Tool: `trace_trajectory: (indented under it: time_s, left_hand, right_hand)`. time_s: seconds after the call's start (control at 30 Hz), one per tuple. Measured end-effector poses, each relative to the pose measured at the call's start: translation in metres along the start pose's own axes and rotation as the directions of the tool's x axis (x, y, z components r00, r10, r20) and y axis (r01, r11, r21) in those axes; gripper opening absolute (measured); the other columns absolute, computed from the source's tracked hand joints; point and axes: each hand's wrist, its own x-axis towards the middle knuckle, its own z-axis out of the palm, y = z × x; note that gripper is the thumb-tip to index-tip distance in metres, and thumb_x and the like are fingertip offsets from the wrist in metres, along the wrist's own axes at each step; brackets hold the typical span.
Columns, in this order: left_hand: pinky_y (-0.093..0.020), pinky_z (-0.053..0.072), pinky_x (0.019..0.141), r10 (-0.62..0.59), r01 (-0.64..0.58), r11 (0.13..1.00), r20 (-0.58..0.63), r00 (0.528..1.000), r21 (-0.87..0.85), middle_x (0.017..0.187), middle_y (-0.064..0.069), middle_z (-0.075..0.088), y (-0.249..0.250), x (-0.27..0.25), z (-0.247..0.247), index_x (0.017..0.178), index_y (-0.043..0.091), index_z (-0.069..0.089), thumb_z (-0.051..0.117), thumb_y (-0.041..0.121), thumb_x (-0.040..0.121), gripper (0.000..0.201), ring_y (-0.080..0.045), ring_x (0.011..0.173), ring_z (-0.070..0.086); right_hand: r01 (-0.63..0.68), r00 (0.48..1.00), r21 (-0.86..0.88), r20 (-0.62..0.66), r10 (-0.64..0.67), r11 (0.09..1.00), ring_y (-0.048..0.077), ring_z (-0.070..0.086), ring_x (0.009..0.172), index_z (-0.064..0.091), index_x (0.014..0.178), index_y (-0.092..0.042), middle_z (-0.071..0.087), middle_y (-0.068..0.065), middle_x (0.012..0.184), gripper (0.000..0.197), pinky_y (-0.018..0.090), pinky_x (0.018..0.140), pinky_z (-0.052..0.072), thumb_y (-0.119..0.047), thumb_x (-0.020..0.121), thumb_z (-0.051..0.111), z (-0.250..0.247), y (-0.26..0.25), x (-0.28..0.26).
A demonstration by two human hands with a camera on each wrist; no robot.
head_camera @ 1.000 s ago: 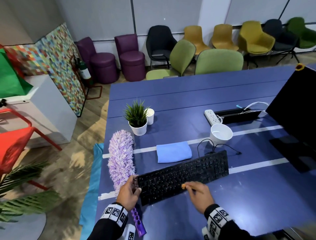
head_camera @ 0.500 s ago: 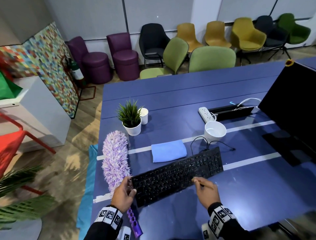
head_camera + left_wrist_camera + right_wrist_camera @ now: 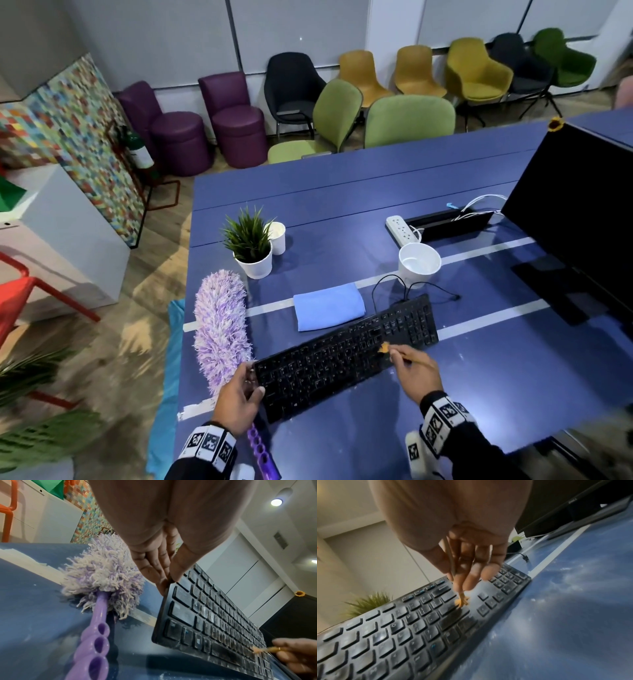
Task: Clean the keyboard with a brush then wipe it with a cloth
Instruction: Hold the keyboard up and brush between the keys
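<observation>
A dusty black keyboard point(image 3: 346, 356) point(image 3: 214, 623) point(image 3: 412, 626) lies slanted on the blue table point(image 3: 342, 205). My left hand point(image 3: 239, 394) point(image 3: 164, 574) pinches its left end, thumb on top and fingers behind the edge. My right hand point(image 3: 414, 370) point(image 3: 465, 566) pinches a thin brush point(image 3: 385, 348) point(image 3: 260, 649) point(image 3: 462, 601) whose orange bristles press on the keys right of the middle. A folded light-blue cloth point(image 3: 329, 306) lies just behind the keyboard.
A purple fluffy duster point(image 3: 221, 329) point(image 3: 101, 577) lies left of the keyboard, handle toward me. A white cup point(image 3: 418, 263), a potted plant point(image 3: 251, 246), a power strip point(image 3: 402, 229) and a black monitor point(image 3: 579, 205) stand farther back. Chairs line the table's far side.
My right hand has carried the brush rightward along the keyboard, from its middle toward the right section. The left hand still holds the left end.
</observation>
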Motion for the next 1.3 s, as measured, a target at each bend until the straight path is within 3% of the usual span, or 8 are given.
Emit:
trace_trajectory:
  time_s: [0.17, 0.33, 0.5, 0.63, 0.8, 0.97, 1.17, 1.3]
  left_hand:
    - [-0.031, 0.055, 0.083, -0.006, 0.006, 1.000, -0.002, 1.000, -0.007, 0.099, 0.029, 0.068, 0.001, -0.001, -0.001, 0.108, 0.061, 0.044, 0.066, -0.005, 0.082, 0.075, -0.008, 0.083, 0.072]
    - [-0.037, 0.057, 0.085, -0.019, 0.019, 1.000, 0.012, 1.000, -0.010, 0.099, 0.024, 0.069, -0.002, 0.001, -0.002, 0.113, 0.052, 0.044, 0.066, -0.001, 0.082, 0.065, -0.009, 0.084, 0.072]
    - [-0.038, 0.057, 0.087, -0.015, 0.015, 0.999, 0.012, 1.000, -0.029, 0.099, 0.022, 0.070, -0.005, 0.000, -0.001, 0.116, 0.046, 0.044, 0.066, 0.000, 0.080, 0.062, -0.009, 0.085, 0.072]
    - [-0.035, 0.057, 0.083, -0.003, 0.003, 0.999, 0.003, 1.000, -0.039, 0.098, 0.022, 0.069, -0.004, 0.001, 0.000, 0.115, 0.049, 0.043, 0.064, 0.000, 0.079, 0.064, -0.010, 0.082, 0.072]
    - [-0.038, 0.057, 0.083, 0.010, -0.010, 0.999, 0.006, 1.000, -0.040, 0.098, 0.019, 0.069, -0.007, 0.000, -0.001, 0.114, 0.054, 0.043, 0.064, 0.002, 0.080, 0.066, -0.012, 0.083, 0.072]
    - [-0.038, 0.057, 0.086, 0.011, -0.010, 0.999, 0.011, 1.000, -0.033, 0.098, 0.017, 0.070, -0.010, 0.002, -0.002, 0.115, 0.053, 0.043, 0.065, -0.002, 0.082, 0.068, -0.010, 0.087, 0.072]
    - [-0.036, 0.058, 0.082, -0.002, 0.002, 1.000, 0.028, 1.000, -0.010, 0.094, 0.009, 0.072, -0.009, 0.004, -0.006, 0.115, 0.046, 0.045, 0.062, -0.006, 0.083, 0.064, -0.010, 0.083, 0.072]
    - [-0.037, 0.058, 0.081, -0.026, 0.026, 1.000, 0.031, 0.999, 0.008, 0.095, 0.001, 0.072, -0.011, 0.002, -0.009, 0.117, 0.041, 0.046, 0.063, -0.008, 0.083, 0.062, -0.014, 0.082, 0.072]
  right_hand:
    - [0.044, 0.998, 0.007, -0.051, -0.043, 0.999, -0.006, 0.065, 0.074, 0.075, 0.088, -0.025, 0.070, -0.015, 0.077, 0.019, -0.004, 0.067, 0.042, -0.011, 0.087, 0.063, -0.008, -0.016, 0.021]
    - [-0.140, 0.972, -0.174, 0.162, 0.168, 0.975, 0.016, 0.068, 0.081, 0.063, 0.057, -0.032, 0.072, -0.004, 0.076, 0.033, 0.019, 0.077, 0.050, -0.021, 0.087, 0.058, 0.001, 0.007, 0.034]
    - [-0.089, 0.995, -0.106, 0.033, 0.093, 0.990, -0.009, 0.064, 0.072, 0.073, 0.079, -0.024, 0.071, -0.007, 0.076, 0.019, -0.007, 0.063, 0.037, -0.012, 0.088, 0.063, -0.010, 0.004, 0.026]
    - [-0.104, 0.986, -0.152, 0.110, 0.121, 0.983, 0.007, 0.068, 0.078, 0.066, 0.068, -0.032, 0.072, -0.008, 0.078, 0.027, 0.001, 0.075, 0.044, -0.014, 0.087, 0.062, -0.010, 0.015, 0.022]
    - [0.112, 0.992, -0.092, 0.074, -0.105, 0.989, -0.022, 0.058, 0.077, 0.074, 0.093, -0.028, 0.068, -0.021, 0.083, 0.017, -0.006, 0.072, 0.039, -0.015, 0.088, 0.064, -0.013, -0.010, 0.026]
    - [0.030, 0.981, -0.058, -0.188, -0.040, 0.998, 0.017, 0.070, 0.077, 0.074, 0.093, -0.021, 0.075, 0.000, 0.083, 0.014, 0.016, 0.073, 0.049, -0.013, 0.088, 0.063, -0.012, -0.001, 0.037]
    - [0.132, 0.991, -0.090, 0.000, -0.132, 0.987, 0.011, 0.068, 0.089, 0.072, 0.106, -0.020, 0.073, -0.002, 0.100, 0.020, 0.025, 0.085, 0.053, -0.017, 0.090, 0.061, -0.011, 0.005, 0.036]
    - [0.113, 0.989, -0.052, -0.090, -0.118, 0.992, 0.012, 0.070, 0.083, 0.072, 0.103, -0.023, 0.075, 0.000, 0.096, 0.019, 0.034, 0.078, 0.059, -0.017, 0.089, 0.062, -0.013, 0.010, 0.034]
